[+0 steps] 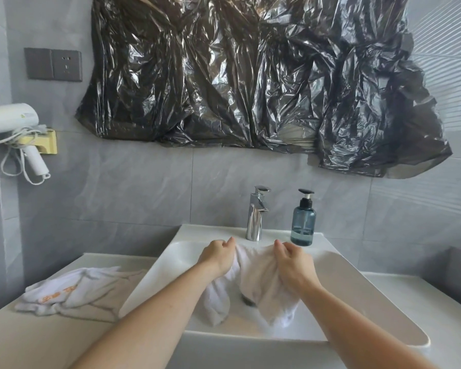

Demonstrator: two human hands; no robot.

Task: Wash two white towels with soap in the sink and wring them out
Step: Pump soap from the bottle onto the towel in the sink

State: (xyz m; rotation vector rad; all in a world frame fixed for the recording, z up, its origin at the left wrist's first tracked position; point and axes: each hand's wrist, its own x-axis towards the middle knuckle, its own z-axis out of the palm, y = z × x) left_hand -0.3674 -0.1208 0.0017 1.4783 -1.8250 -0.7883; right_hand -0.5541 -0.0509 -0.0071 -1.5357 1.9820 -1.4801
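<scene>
Your left hand (218,253) and right hand (293,259) each pinch the top edge of one white towel (258,275) with curled fingers, holding it up over the sink (357,296), its lower folds apparently touching the basin. The second towel (72,291) (orange lettering) lies crumpled on the tabletop (37,339) left of the sink. The soap bottle (303,219) stands beside the faucet (256,214).
</scene>
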